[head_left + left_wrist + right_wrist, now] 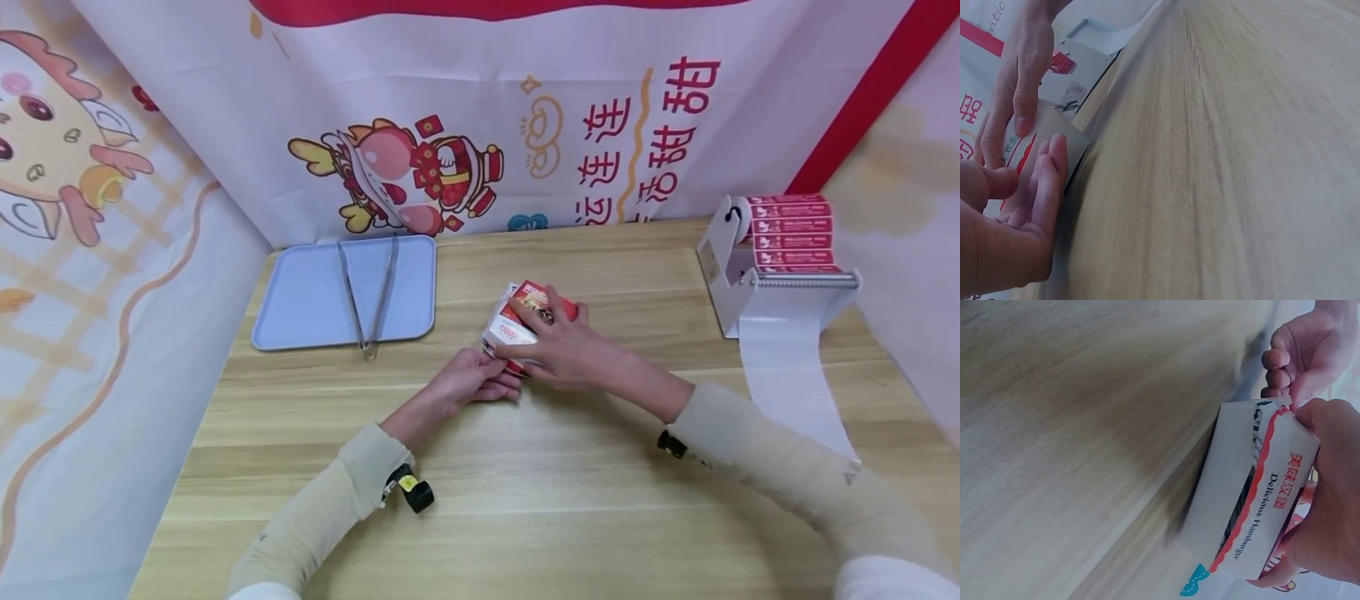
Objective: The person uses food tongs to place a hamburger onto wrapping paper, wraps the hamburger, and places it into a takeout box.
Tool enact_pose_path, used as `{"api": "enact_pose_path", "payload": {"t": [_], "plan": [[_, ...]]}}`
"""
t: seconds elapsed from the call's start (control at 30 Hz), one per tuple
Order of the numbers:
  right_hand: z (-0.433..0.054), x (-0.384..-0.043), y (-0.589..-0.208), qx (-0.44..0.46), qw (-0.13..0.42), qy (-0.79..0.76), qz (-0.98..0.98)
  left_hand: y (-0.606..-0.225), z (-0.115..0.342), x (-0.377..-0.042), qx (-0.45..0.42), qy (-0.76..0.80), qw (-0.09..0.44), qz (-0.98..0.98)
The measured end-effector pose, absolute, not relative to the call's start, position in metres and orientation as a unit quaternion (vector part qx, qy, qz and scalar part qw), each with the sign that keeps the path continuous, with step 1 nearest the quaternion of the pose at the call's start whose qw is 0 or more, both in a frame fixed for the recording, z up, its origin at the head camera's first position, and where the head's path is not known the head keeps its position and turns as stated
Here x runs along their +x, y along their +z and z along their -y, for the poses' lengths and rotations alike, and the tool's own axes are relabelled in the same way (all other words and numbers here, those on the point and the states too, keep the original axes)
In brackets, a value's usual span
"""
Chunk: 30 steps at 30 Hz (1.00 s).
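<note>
A red and white paper hamburger box [516, 327], printed "Delicious Hamburger", stands on the wooden table in front of me. Its lid lies down, with a narrow dark gap along the side in the right wrist view, where the white lower wall [1213, 481] also shows. My right hand [566, 346] spans the lid from above and grips it, fingers over the top and thumb at the near edge. At the box's near left corner, my left hand [480, 377] pinches the edge between thumb and fingers. The box's contents are hidden.
To the left lies a blue tray [303, 292] with metal tongs [365, 308] across its near edge. On the right stands a label dispenser [723, 275] with a red label roll [791, 229] and a trailing white strip [791, 375]. A printed cloth [465, 100] hangs behind the table.
</note>
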State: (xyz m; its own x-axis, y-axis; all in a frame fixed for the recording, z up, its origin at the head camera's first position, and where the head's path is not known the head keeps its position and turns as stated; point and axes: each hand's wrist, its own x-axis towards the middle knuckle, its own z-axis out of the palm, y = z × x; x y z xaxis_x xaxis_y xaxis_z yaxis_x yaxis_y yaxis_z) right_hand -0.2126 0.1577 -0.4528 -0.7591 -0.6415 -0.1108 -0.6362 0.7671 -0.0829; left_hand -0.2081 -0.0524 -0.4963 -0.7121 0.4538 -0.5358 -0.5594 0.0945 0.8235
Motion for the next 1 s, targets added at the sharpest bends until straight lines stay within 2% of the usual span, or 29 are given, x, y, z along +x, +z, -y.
{"api": "enact_pose_path", "payload": {"t": [0.17,0.33,0.8,1.0], "plan": [[-0.156,-0.213,-0.451,-0.341,0.081,0.006,-0.936,-0.497,0.059,-0.210,-0.021,0.666,0.389,-0.636],[-0.155,-0.213,-0.452,-0.341,0.082,0.016,-0.936,-0.497,0.057,-0.211,-0.007,0.666,0.379,-0.643],[-0.151,-0.212,-0.450,-0.344,0.077,0.035,-0.935,-0.496,0.049,-0.210,-0.046,0.652,0.373,-0.658],[-0.155,-0.213,-0.451,-0.339,0.095,0.002,-0.936,-0.494,0.047,-0.209,-0.039,0.665,0.368,-0.648]]}}
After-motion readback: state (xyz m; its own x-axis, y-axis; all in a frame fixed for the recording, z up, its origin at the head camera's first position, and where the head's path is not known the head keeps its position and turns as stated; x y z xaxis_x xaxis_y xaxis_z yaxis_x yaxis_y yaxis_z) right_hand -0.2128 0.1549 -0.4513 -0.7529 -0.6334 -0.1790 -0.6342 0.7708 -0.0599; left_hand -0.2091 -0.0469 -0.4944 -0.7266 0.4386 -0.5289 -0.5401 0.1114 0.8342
